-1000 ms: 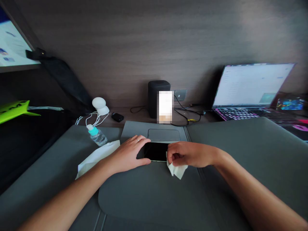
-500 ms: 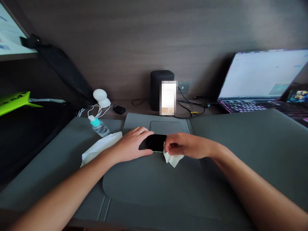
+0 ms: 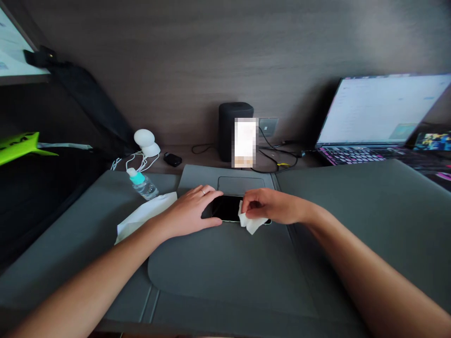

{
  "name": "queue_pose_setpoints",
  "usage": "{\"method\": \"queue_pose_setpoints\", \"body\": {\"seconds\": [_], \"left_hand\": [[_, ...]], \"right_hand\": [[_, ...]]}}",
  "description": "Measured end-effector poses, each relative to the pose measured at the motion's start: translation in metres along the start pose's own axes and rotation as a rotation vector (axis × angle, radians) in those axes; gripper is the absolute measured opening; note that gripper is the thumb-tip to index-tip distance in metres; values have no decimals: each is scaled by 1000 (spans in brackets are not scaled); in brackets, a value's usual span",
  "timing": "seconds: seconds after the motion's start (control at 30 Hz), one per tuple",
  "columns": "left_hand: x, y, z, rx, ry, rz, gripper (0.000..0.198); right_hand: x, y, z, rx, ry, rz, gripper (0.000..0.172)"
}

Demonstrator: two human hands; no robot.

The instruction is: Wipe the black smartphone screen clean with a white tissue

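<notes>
A black phone (image 3: 227,208) lies flat, screen up, on the grey desk mat (image 3: 225,272). My left hand (image 3: 192,211), a ring on one finger, grips the phone's left end with thumb and fingers around its edges. My right hand (image 3: 273,205) pinches a small white wipe (image 3: 251,223) and presses it on the phone's right part, covering that end of the screen.
A white tissue (image 3: 144,216) lies left of my left hand, with a small teal-capped bottle (image 3: 142,183) behind it. A black speaker (image 3: 230,131), cables, a white lamp (image 3: 146,142) and an open laptop (image 3: 380,122) stand at the back. A green object (image 3: 17,146) is far left.
My right hand with the wipe has slid up and left across the phone's screen. The left hand has kept its hold. The camera view has shifted slightly.
</notes>
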State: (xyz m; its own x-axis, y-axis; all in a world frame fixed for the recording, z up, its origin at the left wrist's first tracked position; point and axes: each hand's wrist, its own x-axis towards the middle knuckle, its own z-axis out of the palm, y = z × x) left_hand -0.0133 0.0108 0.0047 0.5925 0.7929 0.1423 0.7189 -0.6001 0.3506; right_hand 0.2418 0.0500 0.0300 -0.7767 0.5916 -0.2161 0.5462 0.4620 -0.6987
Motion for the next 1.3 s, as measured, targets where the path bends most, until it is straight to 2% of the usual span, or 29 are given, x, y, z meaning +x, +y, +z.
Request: {"method": "queue_pose_setpoints", "body": {"seconds": [0.13,0.3,0.47,0.53,0.63,0.77,0.9,0.97,1.13,1.3], "left_hand": [[0,0,0,-15,-7,7,52],[-1,1,1,-7,-1,-1,53],[0,1,1,-2,3,8,53],[0,1,1,-2,8,14,53],[1,2,1,-8,5,7,53],[1,2,1,-1,1,11,53],[0,2,1,12,6,6,53],[0,2,2,13,4,3,54],[0,0,5,8,1,-12,59],[-1,-1,6,20,0,-25,60]], "right_hand": [[-4,1,-1,3,-57,32,11],[7,4,9,-5,95,-39,15],[2,6,0,-44,49,29,14],[1,2,2,-35,21,6,14],[8,-5,13,-21,73,-60,15],[15,-1,13,2,144,-26,16],[5,4,1,11,75,31,15],[4,1,3,10,37,12,15],[19,-8,21,-10,163,-39,16],[18,1,12,-15,200,8,16]]}}
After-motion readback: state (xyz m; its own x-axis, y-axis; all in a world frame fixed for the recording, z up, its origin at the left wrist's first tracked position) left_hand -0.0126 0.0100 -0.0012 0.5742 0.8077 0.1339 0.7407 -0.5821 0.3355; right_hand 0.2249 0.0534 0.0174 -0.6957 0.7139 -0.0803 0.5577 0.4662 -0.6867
